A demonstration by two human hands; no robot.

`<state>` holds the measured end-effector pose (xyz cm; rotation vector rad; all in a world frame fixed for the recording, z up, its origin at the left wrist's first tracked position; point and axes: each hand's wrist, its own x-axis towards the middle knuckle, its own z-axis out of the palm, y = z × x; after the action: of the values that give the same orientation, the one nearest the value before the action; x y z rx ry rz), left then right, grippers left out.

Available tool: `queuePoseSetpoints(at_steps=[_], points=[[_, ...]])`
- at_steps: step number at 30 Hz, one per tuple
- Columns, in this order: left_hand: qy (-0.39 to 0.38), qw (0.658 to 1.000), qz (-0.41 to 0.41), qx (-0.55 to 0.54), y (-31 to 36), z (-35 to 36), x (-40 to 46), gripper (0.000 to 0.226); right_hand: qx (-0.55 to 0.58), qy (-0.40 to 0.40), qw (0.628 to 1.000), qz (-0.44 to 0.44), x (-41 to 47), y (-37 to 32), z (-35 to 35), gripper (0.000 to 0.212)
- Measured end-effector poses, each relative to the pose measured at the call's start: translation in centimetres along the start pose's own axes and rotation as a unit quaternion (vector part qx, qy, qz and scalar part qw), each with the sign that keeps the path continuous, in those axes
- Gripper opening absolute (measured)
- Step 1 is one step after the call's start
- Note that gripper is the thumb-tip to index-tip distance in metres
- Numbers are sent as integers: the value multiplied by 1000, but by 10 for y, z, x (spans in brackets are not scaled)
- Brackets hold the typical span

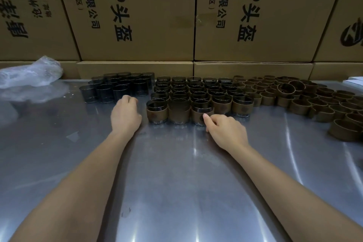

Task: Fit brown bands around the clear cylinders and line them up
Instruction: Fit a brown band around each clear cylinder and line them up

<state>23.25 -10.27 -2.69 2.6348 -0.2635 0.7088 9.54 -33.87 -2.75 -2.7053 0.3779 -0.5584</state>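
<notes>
Cylinders [177,96]: dozens banded, about fifteen bare.

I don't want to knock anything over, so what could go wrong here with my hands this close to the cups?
The right hand touches the front banded cylinder; a shove could disturb the tightly packed rows behind. The left hand sits near the bare clear cylinders, which might tip if bumped.

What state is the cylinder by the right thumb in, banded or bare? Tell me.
Banded. The cylinder stands upright in the front row with a brown band round it; its clear rim shows above the band.
</notes>
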Motion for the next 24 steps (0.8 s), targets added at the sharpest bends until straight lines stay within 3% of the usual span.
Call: queuePoseSetpoints(at_steps=[10, 13, 18, 24], points=[[-41, 994, -2, 101, -29, 15, 40, 43, -10, 5, 1000, -12, 6, 4, 6, 55], [-52, 993, -13, 106, -30, 18, 43, 42, -9, 4, 1000, -12, 5, 3, 4, 55], [8, 993, 28, 114, -28, 15, 37, 37, 2, -3, 1000, -6, 5, 1, 3, 55], [-25, 995, 24, 92, -20, 3, 14, 40, -4, -6, 1000, 4, 3, -2, 0, 55]])
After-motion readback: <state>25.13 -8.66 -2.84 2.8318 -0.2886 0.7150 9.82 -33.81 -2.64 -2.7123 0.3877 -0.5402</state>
